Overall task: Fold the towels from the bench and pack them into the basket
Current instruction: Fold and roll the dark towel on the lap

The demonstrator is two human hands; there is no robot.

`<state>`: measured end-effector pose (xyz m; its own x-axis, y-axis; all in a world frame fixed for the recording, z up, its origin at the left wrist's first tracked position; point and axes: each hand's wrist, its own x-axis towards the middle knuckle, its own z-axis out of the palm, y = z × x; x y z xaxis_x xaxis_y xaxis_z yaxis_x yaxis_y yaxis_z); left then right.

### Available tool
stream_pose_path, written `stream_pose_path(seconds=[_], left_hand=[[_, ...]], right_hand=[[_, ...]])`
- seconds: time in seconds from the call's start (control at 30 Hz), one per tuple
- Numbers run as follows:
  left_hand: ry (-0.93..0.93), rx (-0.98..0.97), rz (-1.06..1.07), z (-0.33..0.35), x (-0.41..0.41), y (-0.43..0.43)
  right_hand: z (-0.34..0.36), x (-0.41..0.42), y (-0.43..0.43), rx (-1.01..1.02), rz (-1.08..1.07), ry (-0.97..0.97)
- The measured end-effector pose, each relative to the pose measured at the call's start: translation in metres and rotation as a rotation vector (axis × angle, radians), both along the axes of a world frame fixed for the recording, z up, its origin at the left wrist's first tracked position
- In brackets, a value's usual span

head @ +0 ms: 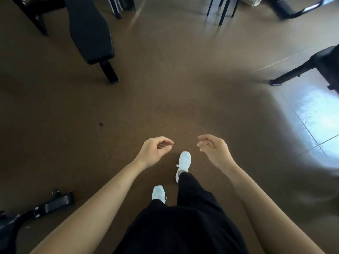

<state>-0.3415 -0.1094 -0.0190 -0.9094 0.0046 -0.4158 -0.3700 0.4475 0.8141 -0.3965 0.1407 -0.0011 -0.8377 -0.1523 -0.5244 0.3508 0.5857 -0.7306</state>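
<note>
Left hand point(155, 151) and right hand point(213, 149) floated out front, fingers loosely curled, gripping nothing, above white shoes point(184, 162) on the brown floor point(165, 88); the black padded bench point(89, 30) stood ahead, off left.

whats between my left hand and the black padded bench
In the head view, only bare brown floor lies between the left hand and the black padded bench, apart from a small dark spot off to one side.

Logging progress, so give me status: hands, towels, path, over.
Left hand, right hand empty, fingers loosely curled. No towels or basket in view. Black bench ahead-left; floor between open.
</note>
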Motion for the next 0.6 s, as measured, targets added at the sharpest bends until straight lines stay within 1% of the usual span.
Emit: stream_pose_path(seconds=[0.1,0.23,0.43,0.6], left_hand=[[-0.018,-0.028,-0.028,0.0,-0.077,0.0],[-0.017,-0.031,0.034,0.008,-0.178,0.001],[-0.034,0.022,0.103,0.02,-0.304,-0.003],[-0.047,0.064,0.171,0.009,-0.41,-0.029]], right_hand=[[-0.012,-0.069,-0.003,-0.005,0.011,-0.012],[-0.017,-0.169,-0.004,-0.001,0.074,-0.027],[-0.012,-0.319,-0.01,0.028,0.111,-0.013],[-0.01,-0.437,-0.035,0.028,0.1,-0.03]])
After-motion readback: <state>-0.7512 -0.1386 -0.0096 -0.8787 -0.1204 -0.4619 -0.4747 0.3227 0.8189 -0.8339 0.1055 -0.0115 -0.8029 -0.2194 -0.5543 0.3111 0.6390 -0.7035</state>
